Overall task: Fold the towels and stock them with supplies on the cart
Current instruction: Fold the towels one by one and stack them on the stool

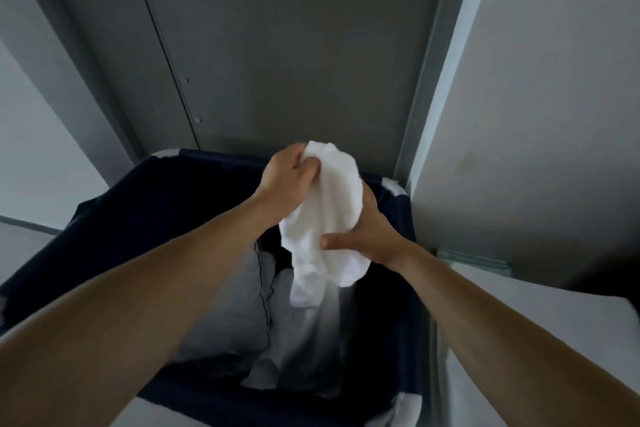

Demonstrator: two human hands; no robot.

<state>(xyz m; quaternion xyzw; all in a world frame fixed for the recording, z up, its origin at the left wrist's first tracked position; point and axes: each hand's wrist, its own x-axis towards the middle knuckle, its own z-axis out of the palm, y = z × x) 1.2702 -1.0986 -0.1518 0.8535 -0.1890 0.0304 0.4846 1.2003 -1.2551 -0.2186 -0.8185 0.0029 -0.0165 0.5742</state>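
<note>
**Fig.** Head view looking down, near to far.

**Fg.:** L forearm [121, 305] and R forearm [502, 315], both bare, enter from the bottom corners and converge at ctr.

**Lower R:** a flat white surface [519, 295] lies just beside the bin. At its far edge is a thin pale-green folded item [474, 258], kind unclear.

**Below the arms:** a dark navy fabric bin [138, 211], open at top, w/ a white frame corner [394, 184] showing at the far rim. Inside is a heap of pale grey and white linen [235, 305].

**Ctr., above the bin's mouth:** a white towel [336, 198], bunched, is held betw. both hands.
- L hand [287, 180] grips the upper end, fingers curled into the cloth.
- R hand [367, 236] holds the lower-middle part, thumb laid across the front, fingers behind the cloth and hidden.
- The towel's free end hangs past the R thumb toward the linen. Whether it touches is too blurred to tell.

**Bkgd.:** a matt dark grey panel [294, 45], door-like, rises right behind the bin. It has a vertical seam [163, 45] and small screws [197, 120] at L, and a lighter grey metal frame [439, 45] at R. Pale grey walls flank it: L wall [27, 107], and R wall [554, 80] w/ a faint stain [467, 163]. Light is dim and even.
</note>
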